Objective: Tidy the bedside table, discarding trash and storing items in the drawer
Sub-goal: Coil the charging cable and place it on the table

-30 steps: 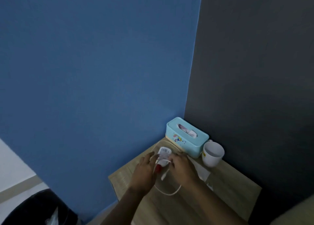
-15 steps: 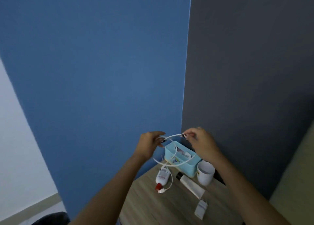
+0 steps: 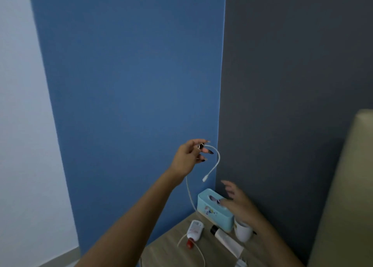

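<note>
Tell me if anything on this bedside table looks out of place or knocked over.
Yes. The white bottle with the red cap lies on its side on the table, and a white tube lies flat beside it. The white cable dangles from the left hand, trailing down across the tabletop.

Left arm stretched up from lower left of the frame toward centre, bare forearm rising diagonally, wrist bent slightly back. Left hand raised at mid-frame, thumb and fingertips pinched together on something thin, remaining fingers curled forward, nails dark. Right arm entering from the lower right corner, forearm angled up and left. Right hand lower, right of centre, palm down, fingers spread and loosely extended leftward, holding nothing, somewhat blurred.
</note>
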